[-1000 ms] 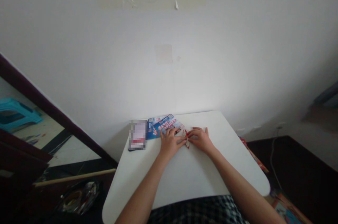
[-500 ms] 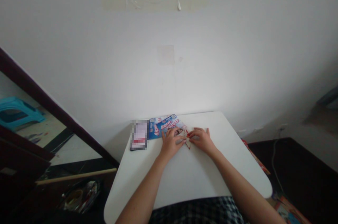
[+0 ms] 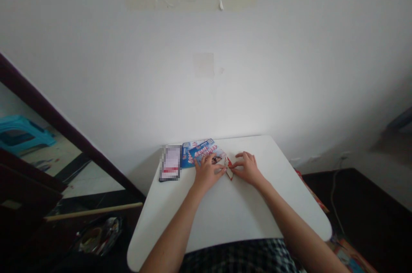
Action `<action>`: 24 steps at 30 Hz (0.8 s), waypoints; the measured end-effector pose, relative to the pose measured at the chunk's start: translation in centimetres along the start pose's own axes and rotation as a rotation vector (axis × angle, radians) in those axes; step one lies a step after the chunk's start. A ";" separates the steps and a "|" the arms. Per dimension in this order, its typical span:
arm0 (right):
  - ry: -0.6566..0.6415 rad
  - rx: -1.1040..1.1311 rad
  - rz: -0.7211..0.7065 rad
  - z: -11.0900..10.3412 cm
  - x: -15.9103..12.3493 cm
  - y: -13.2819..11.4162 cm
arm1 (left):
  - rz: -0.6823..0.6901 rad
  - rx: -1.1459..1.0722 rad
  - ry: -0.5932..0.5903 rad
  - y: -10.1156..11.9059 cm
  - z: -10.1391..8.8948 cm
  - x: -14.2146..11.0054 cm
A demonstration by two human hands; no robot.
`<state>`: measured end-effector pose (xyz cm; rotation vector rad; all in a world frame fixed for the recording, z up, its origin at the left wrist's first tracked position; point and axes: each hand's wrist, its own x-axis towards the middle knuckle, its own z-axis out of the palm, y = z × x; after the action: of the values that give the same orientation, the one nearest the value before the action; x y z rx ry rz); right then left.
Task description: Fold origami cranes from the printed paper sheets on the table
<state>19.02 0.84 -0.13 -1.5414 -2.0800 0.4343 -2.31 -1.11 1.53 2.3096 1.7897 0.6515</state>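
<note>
Head view | left grip [image 3: 207,173] lying flat against folded paper [image 3: 229,172] | right grip [image 3: 247,168] curled, fingertips touching it; hold unclear

L hand [image 3: 207,173]: palm dn, fingers fwd | R hand [image 3: 247,169]: palm dn, fingers twd L | tips nearly meeting

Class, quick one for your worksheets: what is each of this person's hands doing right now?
Left hand: resting on the folded printed paper, open or gripping cannot be told.
Right hand: fingertips at its red-edged corner, grip cannot be told.
</note>
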 end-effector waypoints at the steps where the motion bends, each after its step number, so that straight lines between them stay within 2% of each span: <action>1: 0.003 -0.009 0.007 0.0 0.0 0.0 | -0.003 0.002 -0.003 0.0 0.0 0.0; 7: -0.004 -0.013 0.007 0.3 0.0 0.4 | 0.001 -0.006 -0.004 0.0 -0.1 0.0; 14: 0.085 0.024 -0.010 1.3 0.0 1.2 | -0.014 -0.050 0.007 0.1 0.0 0.0; 24: 0.020 -0.129 -0.070 0.3 -0.3 -0.1 | -0.034 -0.054 -0.023 -0.2 0.1 0.1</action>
<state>18.85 0.54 -0.41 -1.5329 -2.1764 0.2629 -2.39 -0.92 1.42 2.2379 1.7744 0.6568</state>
